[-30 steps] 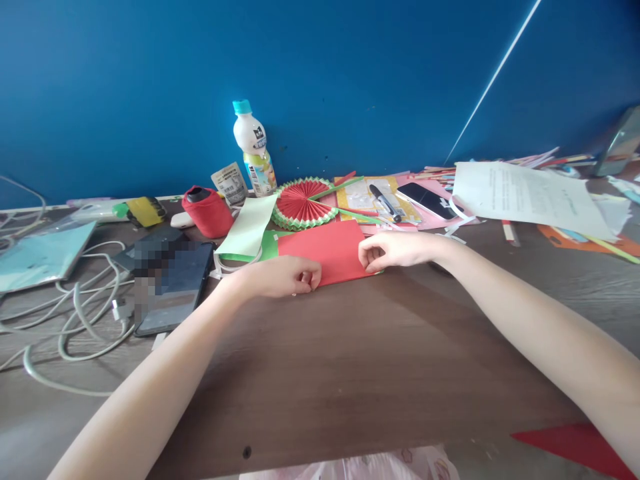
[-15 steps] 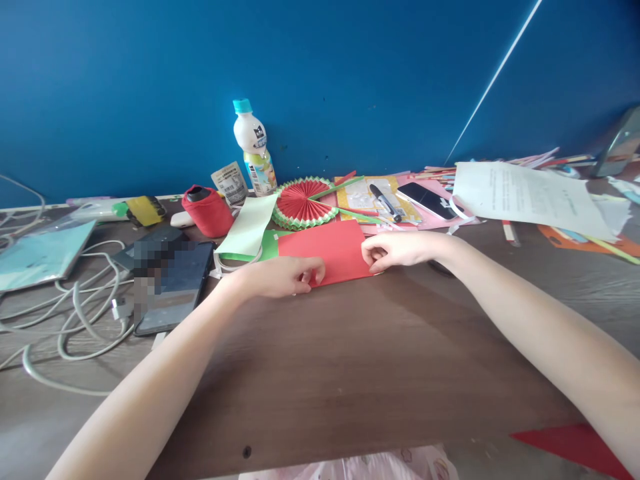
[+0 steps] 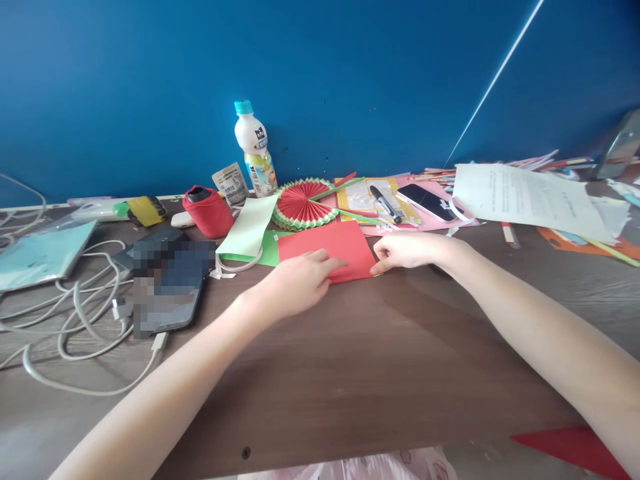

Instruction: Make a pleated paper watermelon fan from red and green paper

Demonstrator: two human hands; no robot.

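A red sheet of paper lies on the brown table, its near edge looking folded. My left hand rests over its near left part, index finger stretched out to the right across the paper. At the right near corner, my right hand has its fingers curled and thumb tip at the paper's edge, closed on that corner. Behind the sheet is a red and green pleated paper fan. Green paper and a pale green sheet lie just left of the red one.
A bottle stands by the blue wall, near a red-wrapped container. Phones, a marker and a printed sheet lie back right. White cables and a tablet-like device are at left.
My left hand has slid right and onto the red paper, its index finger straightening from a curl. My right hand has shifted slightly right, staying at the paper's corner.
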